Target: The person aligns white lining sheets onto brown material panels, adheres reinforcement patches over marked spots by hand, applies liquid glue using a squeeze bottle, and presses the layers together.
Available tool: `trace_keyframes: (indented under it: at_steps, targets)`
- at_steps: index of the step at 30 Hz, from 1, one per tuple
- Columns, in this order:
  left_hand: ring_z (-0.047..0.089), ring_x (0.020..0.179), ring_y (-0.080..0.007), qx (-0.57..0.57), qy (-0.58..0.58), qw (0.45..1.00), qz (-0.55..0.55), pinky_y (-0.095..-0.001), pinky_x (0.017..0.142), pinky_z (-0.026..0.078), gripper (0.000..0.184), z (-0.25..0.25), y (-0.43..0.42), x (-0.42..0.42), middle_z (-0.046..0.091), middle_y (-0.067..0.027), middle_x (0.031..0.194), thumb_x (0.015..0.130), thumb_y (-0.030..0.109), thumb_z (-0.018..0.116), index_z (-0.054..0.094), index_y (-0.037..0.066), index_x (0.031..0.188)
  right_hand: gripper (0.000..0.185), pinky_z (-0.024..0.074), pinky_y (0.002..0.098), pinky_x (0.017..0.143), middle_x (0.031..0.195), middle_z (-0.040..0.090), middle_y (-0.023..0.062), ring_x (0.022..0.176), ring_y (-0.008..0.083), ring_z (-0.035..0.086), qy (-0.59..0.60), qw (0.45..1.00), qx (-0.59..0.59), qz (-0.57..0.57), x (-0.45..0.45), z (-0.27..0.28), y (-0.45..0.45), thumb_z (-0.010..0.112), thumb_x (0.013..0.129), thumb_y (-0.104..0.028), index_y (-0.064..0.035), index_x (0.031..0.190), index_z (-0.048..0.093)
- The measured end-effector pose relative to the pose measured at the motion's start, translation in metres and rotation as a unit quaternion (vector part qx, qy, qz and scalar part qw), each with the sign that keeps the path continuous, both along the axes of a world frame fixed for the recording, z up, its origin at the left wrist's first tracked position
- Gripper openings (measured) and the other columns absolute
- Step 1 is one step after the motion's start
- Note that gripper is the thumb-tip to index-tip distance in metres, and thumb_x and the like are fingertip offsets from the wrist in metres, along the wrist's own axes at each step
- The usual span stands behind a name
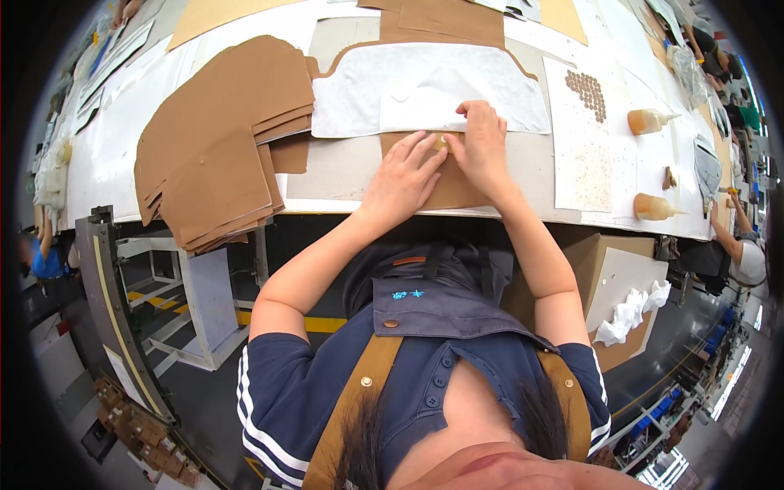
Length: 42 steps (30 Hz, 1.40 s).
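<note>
A brown leather-like panel with a white backing sheet (351,94) lies in front of me, and a narrower brown strip (457,186) extends from it toward the table edge. My left hand (400,181) rests on the strip's left side, palm down, fingers spread. On the strip, between my hands, is a small pale yellowish piece (442,141); the left fingertips and right thumb are beside it. My right hand (483,147) has its thumb down by that piece and its bent index finger apart, over the white sheet. Neither hand visibly holds anything.
A stack of brown cut panels (216,135) overhangs the table edge at left. To the right lies a sheet (576,155) with several small brown discs (586,94), near two glue bottles (645,122). Below stands a cardboard box (625,269) with crumpled white paper (629,314). Other people work farther off.
</note>
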<state>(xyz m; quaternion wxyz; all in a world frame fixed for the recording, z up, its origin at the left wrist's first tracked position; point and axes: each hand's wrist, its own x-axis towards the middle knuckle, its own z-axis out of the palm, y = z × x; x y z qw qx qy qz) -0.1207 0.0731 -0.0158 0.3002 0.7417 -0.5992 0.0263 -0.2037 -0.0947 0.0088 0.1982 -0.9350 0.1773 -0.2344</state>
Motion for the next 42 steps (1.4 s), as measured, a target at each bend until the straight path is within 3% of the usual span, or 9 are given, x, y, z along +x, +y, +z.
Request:
trace_keyframes:
  at_steps: [8, 17, 23, 26, 32, 34, 36, 39, 42]
  targets:
    - [0.046, 0.138, -0.034, 0.008, 0.002, 1.0, 0.004, -0.0462, 0.112, 0.043, 0.044, 0.0, -0.001, -0.001, 0.054, -0.0142, 0.141, 0.092, 0.016, 0.069, 0.061, 0.007, 0.134, 0.024, 0.04, 0.0417, 0.092, 0.102, 0.063, 0.0065, 0.101, 0.0251, 0.058, -0.015, 0.995, -0.061, 0.077, -0.025, -0.011, 0.0, 0.069, 0.083, -0.003, -0.0064, 0.106, 0.072]
    - [0.049, 0.136, -0.0391, -0.036, 0.109, 0.993, 0.003, -0.0468, 0.112, 0.041, 0.045, -0.006, 0.001, 0.001, 0.051, -0.0216, 0.14, 0.089, 0.003, 0.07, 0.046, -0.001, 0.127, 0.032, 0.0447, 0.0384, 0.095, 0.105, 0.063, 0.0092, 0.103, 0.0262, 0.058, 0.118, 0.942, -0.245, 0.197, -0.022, 0.006, -0.002, 0.064, 0.077, -0.01, 0.0026, 0.106, 0.068]
    - [0.049, 0.135, -0.0393, -0.033, 0.087, 0.996, 0.001, -0.0472, 0.112, 0.042, 0.048, -0.003, 0.001, 0.001, 0.05, -0.0215, 0.137, 0.087, 0.004, 0.071, 0.043, 0.0, 0.126, 0.022, 0.0468, 0.0438, 0.094, 0.104, 0.061, 0.009, 0.106, 0.0291, 0.057, -0.014, 0.986, 0.0, 0.165, -0.024, 0.0, -0.019, 0.073, 0.083, -0.012, -0.0029, 0.101, 0.066]
    - [0.048, 0.135, -0.0394, -0.036, 0.081, 0.996, -0.005, -0.0472, 0.112, 0.041, 0.051, -0.003, 0.001, 0.0, 0.049, -0.0213, 0.138, 0.087, 0.004, 0.072, 0.041, 0.001, 0.127, 0.024, 0.0482, 0.0411, 0.095, 0.112, 0.062, 0.0118, 0.107, 0.0304, 0.059, -0.043, 0.99, 0.01, 0.133, -0.023, -0.005, -0.016, 0.075, 0.087, -0.013, -0.0022, 0.106, 0.067]
    - [0.048, 0.135, -0.0424, -0.033, 0.082, 0.996, -0.011, -0.0474, 0.112, 0.041, 0.055, -0.009, 0.001, 0.0, 0.046, -0.0233, 0.144, 0.088, 0.005, 0.073, 0.039, 0.002, 0.132, 0.019, 0.0531, 0.0369, 0.077, 0.095, 0.067, 0.0106, 0.088, 0.0314, 0.064, -0.067, 0.988, -0.068, 0.121, -0.024, -0.023, -0.017, 0.072, 0.091, -0.019, -0.0041, 0.102, 0.07]
    - [0.045, 0.137, -0.0413, -0.026, 0.075, 0.997, -0.015, -0.0481, 0.114, 0.039, 0.061, -0.011, 0.0, 0.001, 0.046, -0.0225, 0.143, 0.088, 0.007, 0.073, 0.038, 0.002, 0.137, 0.019, 0.0525, 0.032, 0.071, 0.089, 0.07, 0.0081, 0.079, 0.0217, 0.066, -0.09, 0.985, 0.145, 0.021, -0.021, -0.033, -0.03, 0.067, 0.098, -0.019, -0.0008, 0.103, 0.069]
    - [0.043, 0.138, -0.0405, 0.005, 0.054, 0.999, -0.004, -0.0479, 0.115, 0.037, 0.067, -0.008, 0.001, -0.001, 0.045, -0.0224, 0.144, 0.089, 0.009, 0.072, 0.035, 0.001, 0.145, 0.031, 0.0503, 0.0269, 0.069, 0.082, 0.072, 0.0053, 0.07, 0.012, 0.064, -0.125, 0.908, 0.396, -0.058, -0.022, -0.031, -0.047, 0.056, 0.108, -0.024, 0.002, 0.099, 0.071]
    - [0.04, 0.141, -0.0393, 0.062, -0.002, 0.998, -0.009, -0.0481, 0.117, 0.035, 0.072, -0.003, 0.0, 0.001, 0.042, -0.0217, 0.147, 0.092, 0.015, 0.068, 0.033, 0.002, 0.153, 0.034, 0.049, 0.0252, 0.07, 0.083, 0.07, 0.0022, 0.071, 0.0104, 0.062, -0.273, 0.802, 0.524, -0.086, -0.046, -0.017, -0.062, 0.056, 0.108, -0.026, 0.001, 0.096, 0.072]
    - [0.037, 0.142, -0.039, 0.109, -0.057, 0.992, -0.025, -0.0492, 0.118, 0.032, 0.072, 0.0, -0.003, 0.004, 0.038, -0.0206, 0.152, 0.093, 0.02, 0.066, 0.035, 0.002, 0.155, 0.024, 0.0488, 0.0301, 0.081, 0.087, 0.067, 0.0069, 0.089, 0.0191, 0.063, -0.118, 0.947, 0.268, -0.136, -0.098, -0.016, -0.082, 0.062, 0.103, -0.023, -0.0012, 0.101, 0.072]
